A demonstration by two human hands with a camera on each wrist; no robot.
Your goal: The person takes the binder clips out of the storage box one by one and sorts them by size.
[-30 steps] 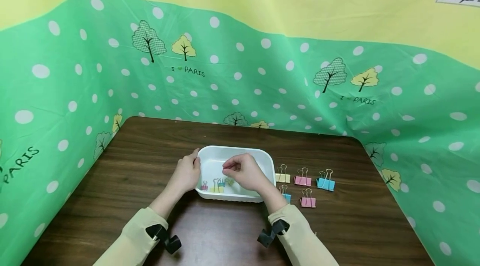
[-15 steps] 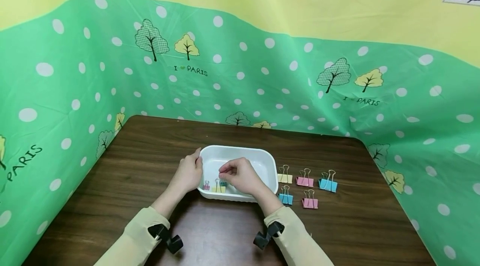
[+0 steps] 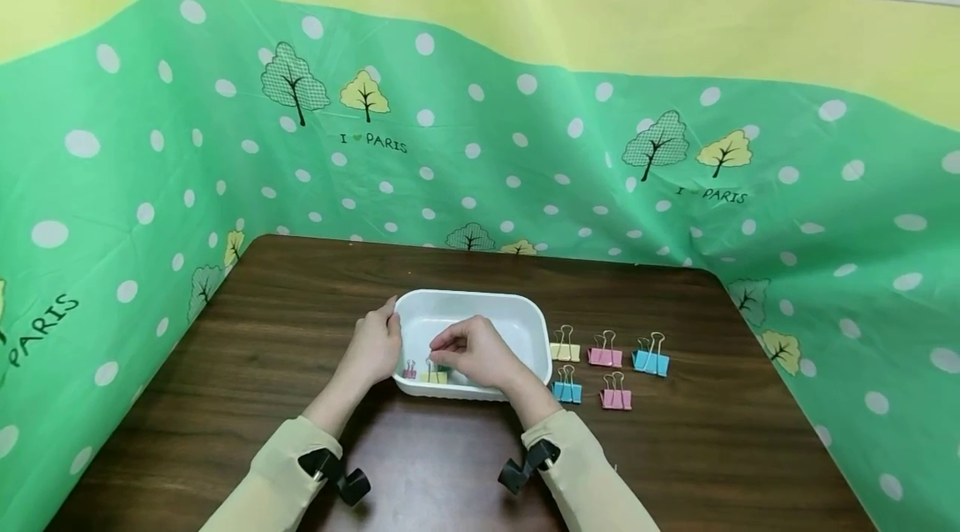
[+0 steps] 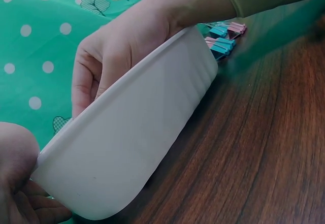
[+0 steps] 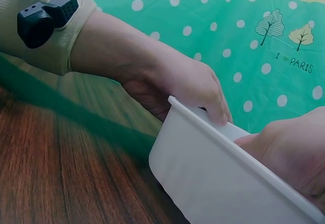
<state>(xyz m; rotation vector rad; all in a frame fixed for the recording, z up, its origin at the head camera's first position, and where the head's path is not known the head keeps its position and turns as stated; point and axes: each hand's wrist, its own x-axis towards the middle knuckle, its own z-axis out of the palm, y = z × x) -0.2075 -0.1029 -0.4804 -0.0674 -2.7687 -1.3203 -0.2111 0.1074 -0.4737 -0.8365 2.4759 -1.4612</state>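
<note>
A white tray (image 3: 517, 308) stands on the table; my left hand (image 3: 377, 344) grips its left end, thumb at the rim and fingers below, as the left wrist view shows. Inside the tray, along the near left side, are a small pink binder clip (image 3: 409, 370) and a yellow binder clip (image 3: 433, 378). My right hand (image 3: 480, 351) reaches over the near rim, its thumb and fingertips drawn together right at the yellow clip's wire handles. I cannot tell whether they pinch the handle. Behind this hand a teal clip is mostly hidden. In the right wrist view the tray wall (image 5: 213, 168) hides the fingertips.
Right of the tray, binder clips stand in two rows: a yellow one (image 3: 566, 351), a pink one (image 3: 604, 356) and a blue one (image 3: 651, 362) behind, a blue one (image 3: 567, 391) and a pink one (image 3: 617, 399) in front. A green polka-dot cloth (image 3: 480, 157) borders the table.
My right hand has moved left inside the tray, from over its middle to the yellow clip, covering most of the teal one. My left hand stays on the tray's left end.
</note>
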